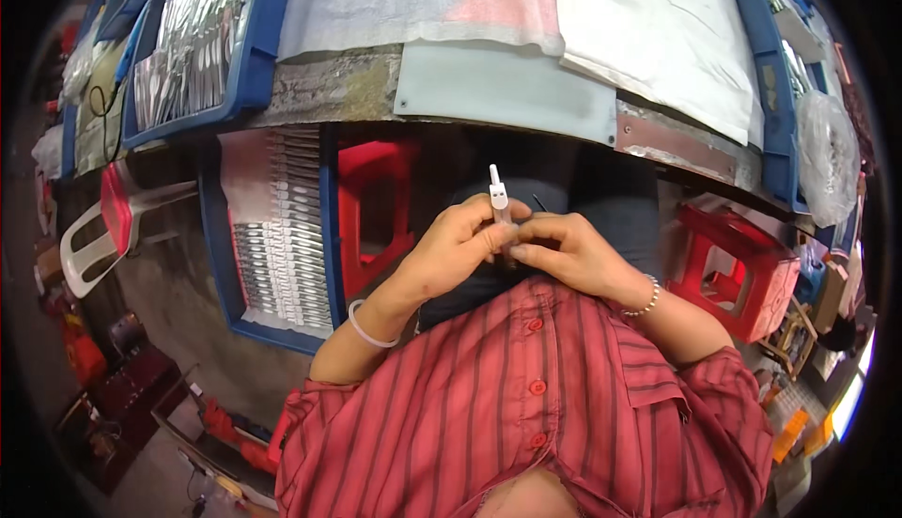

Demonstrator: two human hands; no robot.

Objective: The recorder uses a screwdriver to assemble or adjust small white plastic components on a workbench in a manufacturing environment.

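Observation:
A slim, pale, shiny piece with a narrow tip and two small dark dots (498, 193) stands up from between my hands, above my lap. Its lower end is hidden by fingers. My left hand (467, 239) is closed round it, thumb across its front. Close against that hand, my right hand (570, 251) has its thumb and forefinger pinched near the lower end of the piece. A thin dark rod (538, 202) sticks up behind the right fingers. Whether the right fingers grip the rod or the pale piece is hidden.
Left of my lap, a blue tray (224, 278) holds rows of slim metal pieces. Another blue tray (258, 72) of metal pieces stands on the cloth-covered worktable (507, 86). Red stools (349, 236) flank me. At right are a blue crate (775, 142) and a clear plastic bag (827, 156).

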